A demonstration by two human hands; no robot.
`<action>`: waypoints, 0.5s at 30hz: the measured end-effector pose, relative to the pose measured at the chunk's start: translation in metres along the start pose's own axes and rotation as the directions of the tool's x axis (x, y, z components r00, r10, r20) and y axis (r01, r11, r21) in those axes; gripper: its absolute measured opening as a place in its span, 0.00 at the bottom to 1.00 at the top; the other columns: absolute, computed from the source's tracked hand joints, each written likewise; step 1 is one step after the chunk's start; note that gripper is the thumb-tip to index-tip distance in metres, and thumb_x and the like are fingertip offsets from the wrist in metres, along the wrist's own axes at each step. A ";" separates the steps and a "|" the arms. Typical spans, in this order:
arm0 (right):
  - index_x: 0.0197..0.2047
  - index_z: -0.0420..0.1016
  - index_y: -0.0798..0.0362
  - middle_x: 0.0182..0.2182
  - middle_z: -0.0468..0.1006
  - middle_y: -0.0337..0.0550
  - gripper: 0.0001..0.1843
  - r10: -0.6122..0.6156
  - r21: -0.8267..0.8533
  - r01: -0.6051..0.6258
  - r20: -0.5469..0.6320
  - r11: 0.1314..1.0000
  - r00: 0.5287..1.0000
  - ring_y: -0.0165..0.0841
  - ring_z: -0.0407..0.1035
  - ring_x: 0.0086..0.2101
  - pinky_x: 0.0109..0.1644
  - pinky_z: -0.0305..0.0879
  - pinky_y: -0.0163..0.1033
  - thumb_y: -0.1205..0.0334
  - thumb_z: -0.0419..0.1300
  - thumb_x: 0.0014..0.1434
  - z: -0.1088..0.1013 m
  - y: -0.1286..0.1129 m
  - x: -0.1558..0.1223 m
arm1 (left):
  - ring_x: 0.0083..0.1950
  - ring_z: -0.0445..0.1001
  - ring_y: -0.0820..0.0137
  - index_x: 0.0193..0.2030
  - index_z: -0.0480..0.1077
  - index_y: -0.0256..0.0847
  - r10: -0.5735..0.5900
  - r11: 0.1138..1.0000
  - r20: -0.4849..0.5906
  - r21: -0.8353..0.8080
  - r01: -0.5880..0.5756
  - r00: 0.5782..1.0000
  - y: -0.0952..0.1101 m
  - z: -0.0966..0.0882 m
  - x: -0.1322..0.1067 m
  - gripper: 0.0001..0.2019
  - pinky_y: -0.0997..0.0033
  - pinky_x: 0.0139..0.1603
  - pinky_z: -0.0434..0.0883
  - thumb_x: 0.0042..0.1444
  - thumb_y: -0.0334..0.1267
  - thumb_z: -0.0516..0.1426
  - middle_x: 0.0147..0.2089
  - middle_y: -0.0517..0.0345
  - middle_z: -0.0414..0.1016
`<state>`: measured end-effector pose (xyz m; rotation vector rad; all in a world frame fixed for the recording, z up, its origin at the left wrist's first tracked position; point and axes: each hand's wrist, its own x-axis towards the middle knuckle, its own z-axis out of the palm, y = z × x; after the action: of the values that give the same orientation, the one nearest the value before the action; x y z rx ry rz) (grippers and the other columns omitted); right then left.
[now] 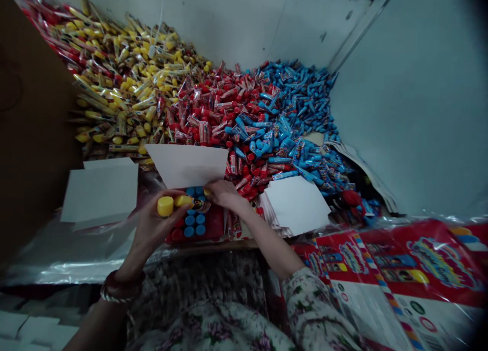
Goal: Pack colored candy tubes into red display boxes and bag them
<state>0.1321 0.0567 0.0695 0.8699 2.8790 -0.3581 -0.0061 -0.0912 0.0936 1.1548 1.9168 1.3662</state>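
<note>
Yellow-capped tubes (165, 207) are gripped between the thumb and curled fingers of the left hand (150, 223), held over the left part of a red box (215, 224) in which blue caps (200, 230) are ranged in rows. The right hand (226, 194) is reached in from the right, forearm slanted and fingertips bent down by a yellow cap (207, 192); whether it is gripped cannot be told. Beyond, yellow, red and blue wrapped tubes (229, 107) are heaped, flanked nearer by stacked white cards (297, 203).
</note>
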 end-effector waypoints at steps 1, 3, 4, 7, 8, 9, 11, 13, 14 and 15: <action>0.55 0.71 0.47 0.48 0.77 0.45 0.20 -0.002 0.017 0.002 0.016 1.000 1.000 0.39 0.71 0.48 0.46 0.66 0.38 0.64 0.55 0.59 -0.002 0.004 0.001 | 0.38 0.75 0.66 0.40 0.70 0.39 0.004 1.000 0.001 0.013 -0.004 1.000 0.001 0.001 0.000 0.22 0.69 0.40 0.74 0.43 0.52 0.64 0.40 0.55 0.76; 0.56 0.71 0.47 0.49 0.76 0.45 0.22 -0.029 0.032 0.028 0.026 0.999 0.999 0.39 0.70 0.49 0.48 0.65 0.38 0.63 0.56 0.58 -0.007 0.012 0.004 | 0.38 0.75 0.66 0.39 0.70 0.39 0.017 1.000 -0.008 0.014 -0.017 1.000 0.002 0.001 -0.001 0.22 0.70 0.39 0.74 0.42 0.53 0.64 0.39 0.55 0.76; 0.56 0.71 0.46 0.49 0.76 0.45 0.22 -0.051 0.030 0.050 0.028 0.998 0.998 0.39 0.70 0.50 0.49 0.65 0.38 0.63 0.56 0.58 -0.008 0.015 0.006 | 0.37 0.75 0.66 0.39 0.70 0.39 0.021 1.000 -0.012 0.008 -0.021 1.000 0.002 0.000 -0.001 0.22 0.70 0.38 0.74 0.42 0.53 0.64 0.39 0.55 0.76; 0.55 0.72 0.46 0.47 0.77 0.46 0.21 -0.087 0.017 0.086 0.015 0.996 0.996 0.40 0.70 0.49 0.48 0.66 0.40 0.62 0.57 0.58 -0.008 0.018 0.009 | 0.36 0.75 0.67 0.39 0.70 0.40 0.012 1.000 -0.039 -0.002 -0.012 0.999 -0.002 -0.003 -0.001 0.22 0.71 0.36 0.74 0.41 0.53 0.64 0.38 0.56 0.76; 0.54 0.73 0.46 0.47 0.77 0.45 0.21 -0.089 0.018 0.089 0.008 0.996 0.996 0.41 0.70 0.49 0.48 0.66 0.40 0.62 0.57 0.58 -0.007 0.017 0.009 | 0.35 0.75 0.67 0.39 0.70 0.40 0.003 1.000 -0.052 -0.002 -0.003 0.999 -0.003 -0.004 -0.001 0.22 0.71 0.35 0.74 0.42 0.52 0.64 0.38 0.56 0.76; 0.54 0.73 0.45 0.47 0.77 0.45 0.21 -0.085 0.023 0.084 0.003 0.996 0.996 0.41 0.70 0.48 0.47 0.66 0.41 0.63 0.57 0.57 -0.007 0.016 0.009 | 0.35 0.75 0.67 0.39 0.70 0.40 -0.003 1.000 -0.068 -0.005 0.003 0.998 -0.005 -0.005 -0.001 0.21 0.71 0.35 0.74 0.42 0.52 0.64 0.37 0.56 0.76; 0.54 0.73 0.45 0.48 0.77 0.44 0.21 -0.047 0.040 0.047 -0.007 0.998 0.999 0.41 0.70 0.49 0.48 0.66 0.41 0.63 0.57 0.56 -0.005 0.013 0.007 | 0.35 0.75 0.68 0.40 0.70 0.41 -0.004 1.000 -0.087 -0.010 0.003 0.996 -0.007 -0.007 -0.001 0.20 0.71 0.36 0.74 0.43 0.50 0.64 0.38 0.57 0.76; 0.54 0.72 0.45 0.48 0.77 0.44 0.21 0.009 0.045 -0.009 -0.008 0.999 1.000 0.40 0.70 0.49 0.49 0.66 0.40 0.63 0.57 0.57 -0.004 0.009 0.006 | 0.37 0.76 0.68 0.40 0.71 0.41 0.005 1.000 -0.085 0.001 -0.005 0.996 -0.008 -0.007 0.000 0.20 0.72 0.37 0.74 0.43 0.50 0.64 0.38 0.57 0.76; 0.55 0.72 0.45 0.47 0.77 0.45 0.21 0.034 0.036 -0.034 -0.005 0.999 0.999 0.39 0.70 0.49 0.48 0.66 0.39 0.63 0.57 0.57 -0.002 0.006 0.005 | 0.37 0.76 0.68 0.40 0.71 0.41 0.007 1.000 -0.084 0.007 -0.006 0.996 -0.008 -0.007 0.001 0.20 0.72 0.37 0.74 0.43 0.50 0.64 0.39 0.57 0.76; 0.54 0.72 0.46 0.46 0.78 0.46 0.20 0.053 0.023 -0.053 0.000 0.998 0.999 0.40 0.71 0.48 0.48 0.66 0.39 0.62 0.57 0.58 0.000 0.003 0.006 | 0.37 0.76 0.67 0.40 0.71 0.41 0.003 1.000 -0.081 0.012 -0.002 0.997 -0.007 -0.007 0.002 0.20 0.72 0.37 0.74 0.43 0.50 0.64 0.38 0.57 0.76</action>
<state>0.1293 0.0624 0.0681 0.9481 2.8509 -0.3863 -0.0148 -0.0940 0.0892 1.1233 1.9827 1.4245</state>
